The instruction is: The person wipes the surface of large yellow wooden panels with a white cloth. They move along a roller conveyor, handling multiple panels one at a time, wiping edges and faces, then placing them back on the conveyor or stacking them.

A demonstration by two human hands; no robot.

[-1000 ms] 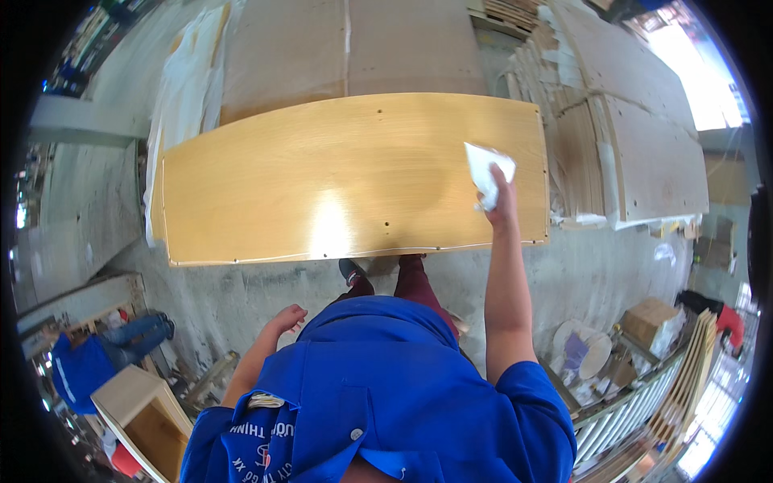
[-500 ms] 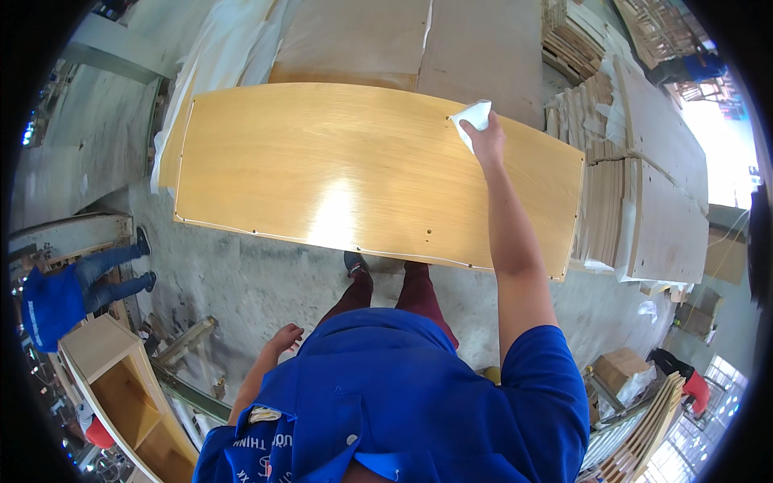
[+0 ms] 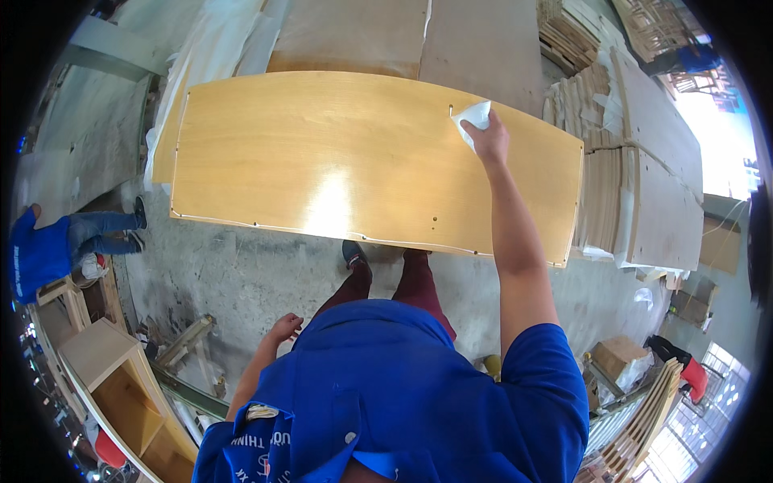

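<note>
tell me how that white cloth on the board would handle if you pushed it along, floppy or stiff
Probably floppy: the white cloth looks crumpled and folded under the right hand, with no flat edge. It likely weighs little, being thin and small beside the hand. On the glossy wooden board, which shows a bright glare patch, it would probably slide easily and bunch up unless pressed down.

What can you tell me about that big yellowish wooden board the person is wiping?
The large yellowish wooden panel is a long rectangle with a smooth, glossy face that shows a bright glare patch and faint grain. Small drilled holes dot its edges and its right part. It lies flat above the grey concrete floor. The person's right hand presses a white cloth onto it near the far edge.
</note>
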